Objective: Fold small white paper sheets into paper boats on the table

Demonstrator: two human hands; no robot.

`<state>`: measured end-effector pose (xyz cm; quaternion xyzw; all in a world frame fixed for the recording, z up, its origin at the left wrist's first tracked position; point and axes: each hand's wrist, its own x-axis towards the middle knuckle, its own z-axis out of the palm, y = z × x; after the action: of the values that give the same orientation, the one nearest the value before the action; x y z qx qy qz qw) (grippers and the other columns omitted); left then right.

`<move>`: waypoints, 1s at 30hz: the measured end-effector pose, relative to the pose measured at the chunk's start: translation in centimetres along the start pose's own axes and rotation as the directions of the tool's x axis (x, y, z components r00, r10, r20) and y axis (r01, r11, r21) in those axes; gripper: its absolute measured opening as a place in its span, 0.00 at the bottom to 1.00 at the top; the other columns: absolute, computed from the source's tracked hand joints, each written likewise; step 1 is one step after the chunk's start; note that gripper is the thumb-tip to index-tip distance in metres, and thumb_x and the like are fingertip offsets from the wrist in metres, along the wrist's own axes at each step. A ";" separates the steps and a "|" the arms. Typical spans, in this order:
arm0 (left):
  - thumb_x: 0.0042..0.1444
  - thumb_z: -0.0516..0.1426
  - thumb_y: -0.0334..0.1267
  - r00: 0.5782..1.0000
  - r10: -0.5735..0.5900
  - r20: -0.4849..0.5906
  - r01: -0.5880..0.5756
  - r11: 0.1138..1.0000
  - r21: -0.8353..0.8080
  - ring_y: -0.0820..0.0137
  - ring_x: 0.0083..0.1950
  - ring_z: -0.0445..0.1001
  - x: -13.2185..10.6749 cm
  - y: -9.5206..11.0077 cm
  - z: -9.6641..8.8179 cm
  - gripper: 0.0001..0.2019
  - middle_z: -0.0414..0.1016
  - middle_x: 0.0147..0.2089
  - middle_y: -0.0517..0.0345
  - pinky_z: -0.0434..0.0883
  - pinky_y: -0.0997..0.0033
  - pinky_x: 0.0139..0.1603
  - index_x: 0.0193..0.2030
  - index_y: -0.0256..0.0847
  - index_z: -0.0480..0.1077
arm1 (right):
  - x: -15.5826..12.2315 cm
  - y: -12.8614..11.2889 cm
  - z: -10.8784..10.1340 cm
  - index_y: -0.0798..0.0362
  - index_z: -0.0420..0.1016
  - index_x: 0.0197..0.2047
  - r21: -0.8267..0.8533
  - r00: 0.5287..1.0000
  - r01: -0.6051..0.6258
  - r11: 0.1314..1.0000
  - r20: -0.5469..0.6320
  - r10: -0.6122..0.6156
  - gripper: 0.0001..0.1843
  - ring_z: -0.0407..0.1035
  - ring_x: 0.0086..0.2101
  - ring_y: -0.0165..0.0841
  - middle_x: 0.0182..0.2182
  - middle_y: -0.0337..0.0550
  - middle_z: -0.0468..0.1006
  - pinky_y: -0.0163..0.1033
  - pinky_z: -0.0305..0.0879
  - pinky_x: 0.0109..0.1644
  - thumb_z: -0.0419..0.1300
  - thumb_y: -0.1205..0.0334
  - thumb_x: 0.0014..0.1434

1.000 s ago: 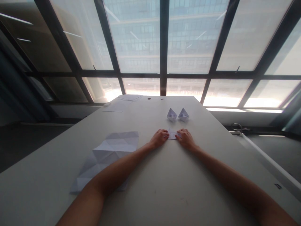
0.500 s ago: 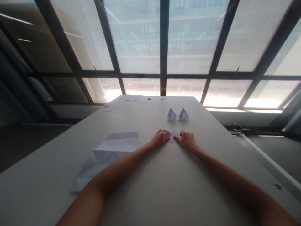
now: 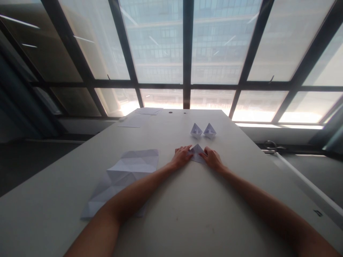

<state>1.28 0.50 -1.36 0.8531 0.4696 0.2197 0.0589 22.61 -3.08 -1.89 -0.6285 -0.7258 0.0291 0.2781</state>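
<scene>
A small folded white paper piece (image 3: 197, 152) stands up between my two hands on the grey table (image 3: 187, 214), its point raised. My left hand (image 3: 181, 156) pinches its left corner with curled fingers. My right hand (image 3: 212, 157) pinches its right corner the same way. Two finished paper boats (image 3: 196, 130) (image 3: 209, 130) sit side by side just beyond the hands.
A large creased white sheet (image 3: 124, 176) lies flat to the left, partly under my left forearm. More flat sheets (image 3: 139, 117) lie at the table's far left end by the window. Scissors (image 3: 272, 145) rest on a ledge to the right.
The folded piece, which lay flat under my fingers, is now lifted into an upright pointed shape as both hands draw its corners outward.
</scene>
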 end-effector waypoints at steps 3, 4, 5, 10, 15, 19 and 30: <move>0.64 0.55 0.50 0.993 -0.106 -0.052 0.105 0.994 -0.032 0.60 0.54 0.71 0.2 -0.3 -0.4 0.24 0.76 0.51 0.51 0.63 0.60 0.57 0.64 0.44 0.65 | 0.2 0.3 0.0 0.50 0.69 0.34 0.076 0.996 0.057 0.995 -0.072 -0.052 0.14 0.62 0.26 0.31 0.25 0.37 0.73 0.35 0.50 0.30 0.56 0.49 0.63; 0.63 0.56 0.51 0.989 -0.135 -0.058 0.132 0.990 -0.046 0.60 0.54 0.71 0.3 -0.5 -0.5 0.23 0.75 0.50 0.51 0.64 0.60 0.56 0.61 0.44 0.68 | 0.3 0.4 0.0 0.50 0.68 0.33 0.100 0.992 0.085 0.991 -0.096 -0.075 0.14 0.61 0.25 0.31 0.25 0.37 0.72 0.35 0.49 0.30 0.57 0.49 0.63; 0.62 0.57 0.52 0.986 -0.155 -0.057 0.151 0.987 -0.058 0.60 0.53 0.72 0.4 -0.6 -0.5 0.22 0.75 0.49 0.51 0.65 0.61 0.55 0.58 0.44 0.71 | 0.4 0.6 0.0 0.50 0.67 0.32 0.119 0.988 0.113 0.986 -0.117 -0.099 0.14 0.60 0.25 0.31 0.24 0.36 0.72 0.35 0.49 0.30 0.57 0.50 0.63; 0.58 0.61 0.52 0.978 -0.189 -0.090 0.179 0.978 -0.107 0.59 0.52 0.73 0.8 -1.4 -0.4 0.15 0.76 0.46 0.52 0.67 0.63 0.53 0.42 0.45 0.79 | 0.7 0.9 -0.3 0.50 0.66 0.30 0.077 0.947 0.241 0.968 -0.237 -0.217 0.14 0.62 0.27 0.32 0.25 0.38 0.73 0.36 0.53 0.36 0.58 0.53 0.65; 0.55 0.64 0.44 0.974 -0.167 -0.154 0.115 0.947 -0.300 0.64 0.44 0.76 1.1 -2.2 -0.2 0.10 0.79 0.42 0.52 0.69 0.69 0.47 0.39 0.41 0.80 | 1.0 1.0 -0.7 0.51 0.69 0.32 -0.018 0.912 0.277 0.961 -0.311 -0.269 0.13 0.67 0.31 0.35 0.27 0.41 0.76 0.38 0.55 0.43 0.58 0.53 0.66; 0.55 0.63 0.40 0.966 -0.166 -0.196 0.066 0.897 -0.437 0.66 0.38 0.77 1.2 -2.3 -0.2 0.08 0.81 0.36 0.55 0.70 0.71 0.41 0.38 0.39 0.79 | 1.0 1.1 -0.7 0.52 0.73 0.42 -0.038 0.897 0.264 0.964 -0.356 -0.260 0.09 0.71 0.35 0.37 0.31 0.43 0.79 0.41 0.56 0.48 0.58 0.54 0.66; 0.55 0.62 0.42 0.972 -0.138 -0.190 0.026 0.867 -0.497 0.67 0.36 0.77 1.0 -2.0 0.0 0.09 0.81 0.34 0.56 0.71 0.71 0.40 0.36 0.39 0.79 | 0.4 0.2 0.1 0.49 0.72 0.53 0.111 0.924 0.209 0.972 -0.349 -0.159 0.18 0.74 0.41 0.40 0.37 0.43 0.82 0.43 0.62 0.49 0.63 0.61 0.60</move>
<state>0.22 2.46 -1.64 0.7597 0.4379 0.4217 0.2308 22.76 -2.59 -1.92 -0.5312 -0.7191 -0.0523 0.4450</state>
